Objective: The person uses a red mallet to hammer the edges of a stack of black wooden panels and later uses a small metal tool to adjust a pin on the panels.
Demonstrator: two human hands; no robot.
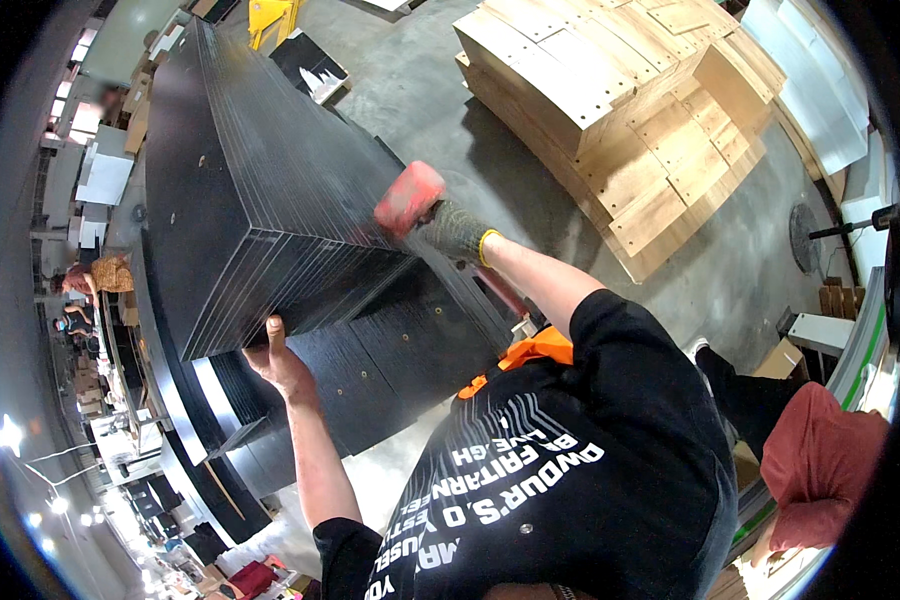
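A tall stack of black panels [300,190] stands in front of me, slightly tilted, with many thin edges showing. At its lower near corner is my bare left hand [282,368], thumb up against the panel edges and fingers curled beneath, partly hidden. My right hand [457,232], in a dark knit glove with a yellow cuff, is closed around what looks like a red mallet [410,200]. The red head is at the right side of the stack, touching or very near the edges. A red bar [502,292] beside my forearm appears to be its handle.
More black panels [380,370] with small holes lie below the stack. Light plywood pieces [610,110] are piled at the far right. A yellow object [273,20] stands at the back. A person in red [825,465] is at the right, and another [100,275] at the far left.
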